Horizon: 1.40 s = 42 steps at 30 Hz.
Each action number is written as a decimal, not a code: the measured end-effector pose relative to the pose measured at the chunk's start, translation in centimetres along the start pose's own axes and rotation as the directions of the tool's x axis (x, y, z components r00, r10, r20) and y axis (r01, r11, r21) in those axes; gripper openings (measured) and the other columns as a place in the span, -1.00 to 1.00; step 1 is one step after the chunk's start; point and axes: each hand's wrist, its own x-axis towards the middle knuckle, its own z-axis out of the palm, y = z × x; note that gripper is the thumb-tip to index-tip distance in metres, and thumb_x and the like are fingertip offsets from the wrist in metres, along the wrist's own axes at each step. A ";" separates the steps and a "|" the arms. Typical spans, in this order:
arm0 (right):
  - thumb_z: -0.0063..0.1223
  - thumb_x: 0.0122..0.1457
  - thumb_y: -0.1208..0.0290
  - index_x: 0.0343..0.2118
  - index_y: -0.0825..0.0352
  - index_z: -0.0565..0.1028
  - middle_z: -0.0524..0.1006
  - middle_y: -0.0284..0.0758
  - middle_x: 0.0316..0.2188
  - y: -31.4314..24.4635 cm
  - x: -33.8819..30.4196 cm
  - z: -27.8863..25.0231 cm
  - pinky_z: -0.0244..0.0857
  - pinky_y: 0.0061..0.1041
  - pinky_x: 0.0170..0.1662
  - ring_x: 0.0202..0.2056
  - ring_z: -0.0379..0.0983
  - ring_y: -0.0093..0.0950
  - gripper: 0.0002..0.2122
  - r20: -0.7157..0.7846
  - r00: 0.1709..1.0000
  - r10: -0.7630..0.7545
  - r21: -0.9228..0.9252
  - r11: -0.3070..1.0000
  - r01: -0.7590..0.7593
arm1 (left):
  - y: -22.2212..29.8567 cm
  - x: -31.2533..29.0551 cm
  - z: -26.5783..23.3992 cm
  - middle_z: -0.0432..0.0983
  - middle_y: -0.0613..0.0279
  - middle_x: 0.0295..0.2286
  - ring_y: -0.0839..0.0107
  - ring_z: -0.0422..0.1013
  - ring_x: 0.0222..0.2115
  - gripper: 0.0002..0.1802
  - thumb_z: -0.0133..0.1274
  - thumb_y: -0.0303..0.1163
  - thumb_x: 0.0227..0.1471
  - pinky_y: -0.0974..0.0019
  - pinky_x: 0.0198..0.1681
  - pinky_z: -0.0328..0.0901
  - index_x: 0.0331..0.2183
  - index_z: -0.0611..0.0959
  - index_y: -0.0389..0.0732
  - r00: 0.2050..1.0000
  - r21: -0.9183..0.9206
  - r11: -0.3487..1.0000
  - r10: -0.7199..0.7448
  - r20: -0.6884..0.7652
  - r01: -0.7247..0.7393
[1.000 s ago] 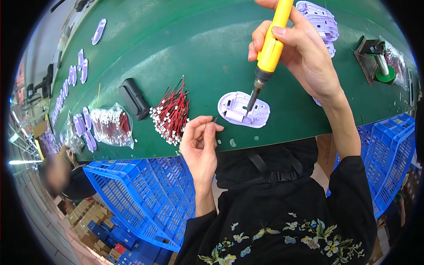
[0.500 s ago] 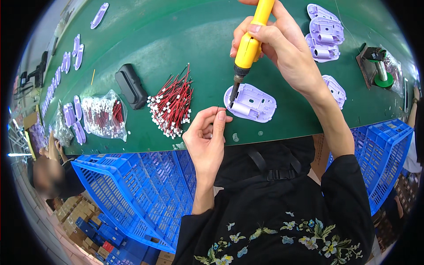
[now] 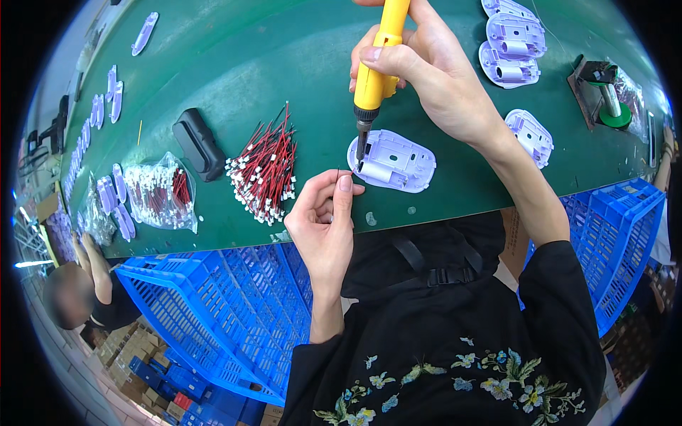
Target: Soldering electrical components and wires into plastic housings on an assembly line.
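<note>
My right hand (image 3: 444,89) is wrapped round a yellow soldering gun (image 3: 371,89), its dark nozzle pointing down. The nozzle tip meets the left end of a lavender plastic shell (image 3: 408,169), beside a raised round-sided compartment. That shell lies on the green table with its ribbed inside facing up. Close to the shell's left edge, my left hand (image 3: 328,216) is closed in a pinch between thumb and forefinger. A thin dark wire (image 3: 339,172) shows at those fingertips; the rest of it is hidden by the hand.
Left of my hands lie a pile of red-and-black wires with white connectors (image 3: 264,170), a black case (image 3: 199,144) and a bag of wires (image 3: 162,192). More lavender shells (image 3: 513,35) and a spool stand (image 3: 609,96) are at right. Blue crates (image 3: 213,319) flank me; a person sits far left.
The whole view has shifted slightly, so the table's things appear farther left. Both hands keep nearly the same places at the shell, and the nozzle tip stays at its left end.
</note>
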 end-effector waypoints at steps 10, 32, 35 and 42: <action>0.01 0.38 0.49 0.24 0.33 0.06 0.47 -0.29 -0.28 0.0 0.1 0.3 0.35 -0.55 -0.20 -0.25 0.47 -0.53 -0.52 -0.021 0.999 0.028 -0.015 0.999 -0.028 | 0.1 0.0 0.1 0.68 0.26 -0.45 0.85 0.29 -0.60 -0.83 0.15 -0.45 0.27 0.66 -0.58 0.10 -0.18 0.65 -0.38 1.000 0.042 0.999 -0.004 -0.011 0.004; -0.02 0.39 0.47 0.24 0.33 0.05 0.46 -0.28 -0.28 -0.3 -0.1 0.3 0.41 -0.53 -0.20 -0.26 0.49 -0.51 -0.53 -0.022 0.999 0.030 0.000 1.000 -0.030 | -0.1 0.0 0.1 0.67 0.26 -0.46 0.85 0.28 -0.58 -0.82 0.15 -0.45 0.26 0.67 -0.56 0.09 -0.18 0.66 -0.39 1.000 0.041 0.999 0.010 -0.009 -0.010; -0.01 0.39 0.47 0.25 0.33 0.05 0.46 -0.28 -0.28 -0.7 -0.2 0.3 0.41 -0.53 -0.19 -0.25 0.49 -0.50 -0.53 -0.021 0.999 0.040 0.028 0.999 -0.039 | 0.0 0.0 0.1 0.67 0.26 -0.46 0.85 0.28 -0.58 -0.82 0.15 -0.45 0.26 0.67 -0.56 0.09 -0.18 0.66 -0.39 1.000 0.041 0.999 0.008 -0.011 -0.007; -0.03 0.39 0.47 0.25 0.33 0.05 0.48 -0.27 -0.28 -0.9 -0.3 0.1 0.42 -0.51 -0.16 -0.25 0.50 -0.49 -0.54 -0.041 0.999 0.023 0.018 1.000 -0.022 | -0.1 0.0 0.1 0.68 0.27 -0.47 0.85 0.28 -0.59 -0.83 0.16 -0.46 0.26 0.67 -0.57 0.07 -0.19 0.66 -0.38 1.000 0.051 0.999 0.008 -0.015 -0.007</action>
